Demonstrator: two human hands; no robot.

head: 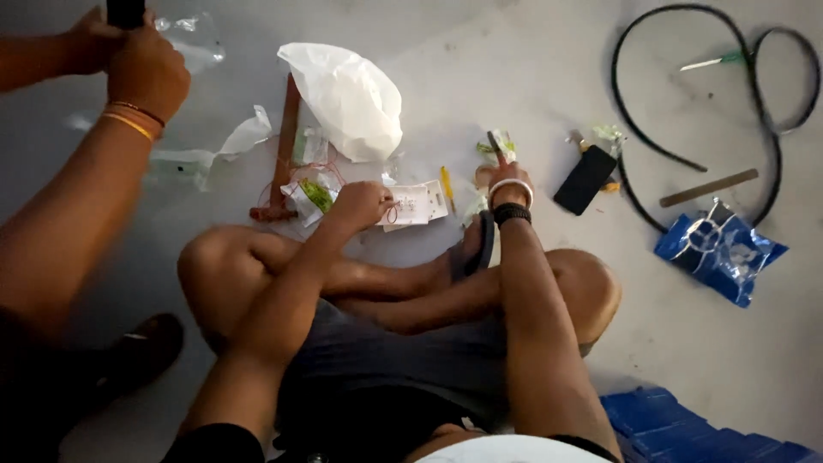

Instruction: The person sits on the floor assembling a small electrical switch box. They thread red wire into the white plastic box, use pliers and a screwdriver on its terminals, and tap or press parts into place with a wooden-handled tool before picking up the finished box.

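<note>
I sit cross-legged on a grey floor. My left hand rests on a white flat plate with thin red wire at its edge, fingers closed on it. My right hand, with a white bangle and a black band at the wrist, grips a small dark tool with green-and-white packaging at its tip. A yellow pen-like stick lies between the two hands. A small packet with green parts lies just left of my left hand.
Another person's hands at top left hold a dark object. A white plastic bag, a brown hammer, a black phone, a looped black cable, a blue foil packet and a blue block lie around.
</note>
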